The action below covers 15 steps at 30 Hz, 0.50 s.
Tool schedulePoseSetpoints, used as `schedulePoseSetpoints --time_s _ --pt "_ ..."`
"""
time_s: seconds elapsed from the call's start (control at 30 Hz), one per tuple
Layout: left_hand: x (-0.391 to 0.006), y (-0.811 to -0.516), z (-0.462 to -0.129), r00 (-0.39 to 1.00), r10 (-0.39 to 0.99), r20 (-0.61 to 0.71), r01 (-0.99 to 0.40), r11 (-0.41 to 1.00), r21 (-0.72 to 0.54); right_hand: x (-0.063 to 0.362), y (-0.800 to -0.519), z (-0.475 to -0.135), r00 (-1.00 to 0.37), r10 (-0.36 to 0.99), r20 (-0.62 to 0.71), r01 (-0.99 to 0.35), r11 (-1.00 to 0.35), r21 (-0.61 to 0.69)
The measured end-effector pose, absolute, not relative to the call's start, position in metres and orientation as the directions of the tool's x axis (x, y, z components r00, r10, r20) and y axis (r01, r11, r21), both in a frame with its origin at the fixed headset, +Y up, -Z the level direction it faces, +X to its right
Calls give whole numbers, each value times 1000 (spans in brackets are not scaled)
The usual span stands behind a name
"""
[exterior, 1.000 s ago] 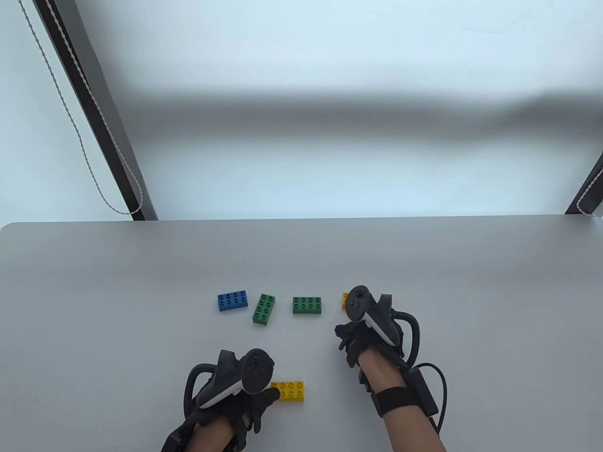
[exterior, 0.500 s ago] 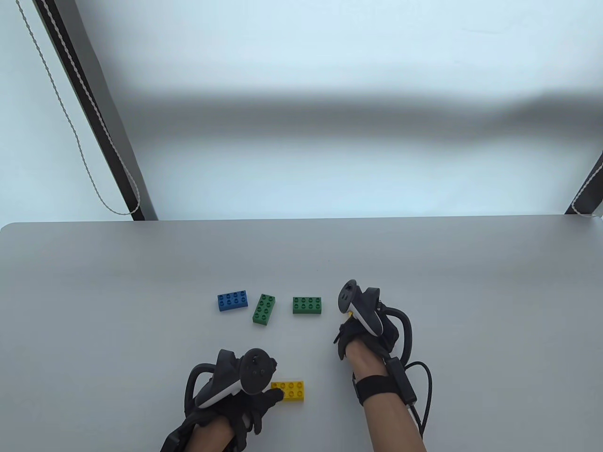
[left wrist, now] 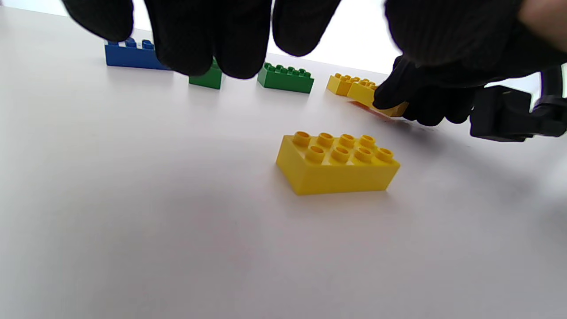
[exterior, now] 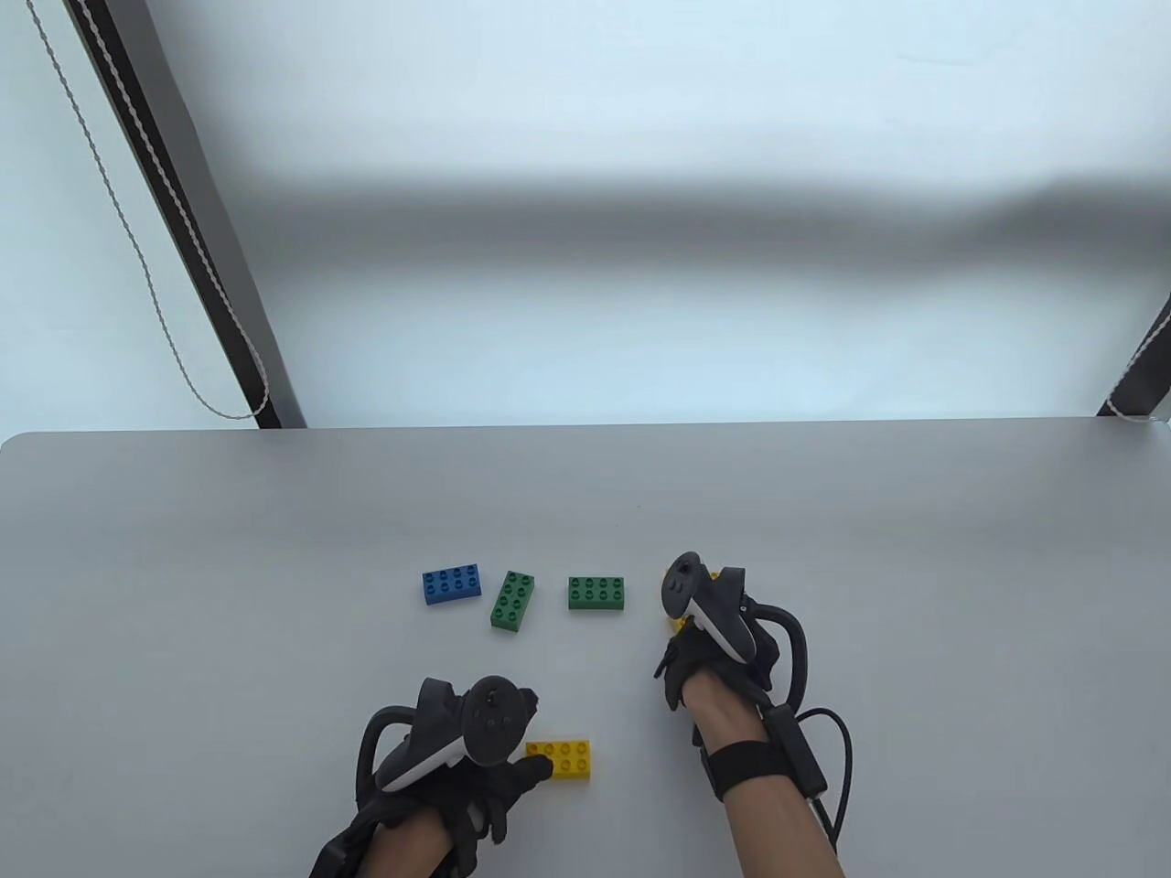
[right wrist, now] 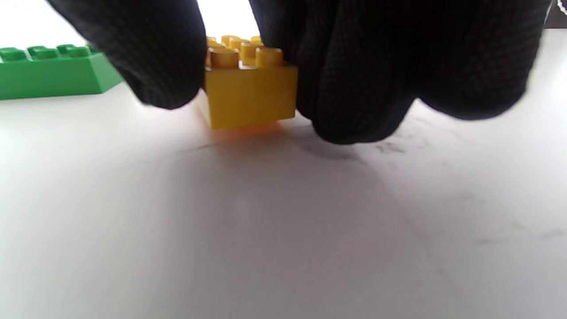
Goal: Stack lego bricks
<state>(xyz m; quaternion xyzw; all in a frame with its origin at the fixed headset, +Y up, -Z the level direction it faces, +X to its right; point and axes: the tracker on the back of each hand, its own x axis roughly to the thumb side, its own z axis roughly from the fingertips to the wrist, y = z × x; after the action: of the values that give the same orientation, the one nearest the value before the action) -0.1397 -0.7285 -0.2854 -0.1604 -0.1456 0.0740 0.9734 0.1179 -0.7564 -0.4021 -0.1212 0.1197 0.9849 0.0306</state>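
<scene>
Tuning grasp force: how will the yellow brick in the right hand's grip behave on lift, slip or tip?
Probably rigid: the yellow brick keeps sharp, undeformed edges between the right hand fingers. Its smooth glossy sides could slip against the fabric glove, so hold firmly. It looks small and likely light; flat-based, it should neither roll nor tip.
</scene>
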Motion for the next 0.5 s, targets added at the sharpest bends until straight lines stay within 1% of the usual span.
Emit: schedulePoseSetpoints --time_s 0.07,0.33,0.43,0.5 --pt "-140 -729 -285 946 193 259 -99 937 -335 120 -754 -397 -972 60 -228 -112 -969 221" --pt "-141 -728 -285 951 189 246 -106 943 -315 120 -736 -367 -986 152 -71 -162 -973 163" --pt "-142 -728 -286 951 193 241 -112 944 -312 118 -730 -356 -988 153 -26 -156 -977 145" --pt "-143 -728 -286 951 194 239 -115 944 -308 117 -726 -348 -983 176 44 -170 -978 120"
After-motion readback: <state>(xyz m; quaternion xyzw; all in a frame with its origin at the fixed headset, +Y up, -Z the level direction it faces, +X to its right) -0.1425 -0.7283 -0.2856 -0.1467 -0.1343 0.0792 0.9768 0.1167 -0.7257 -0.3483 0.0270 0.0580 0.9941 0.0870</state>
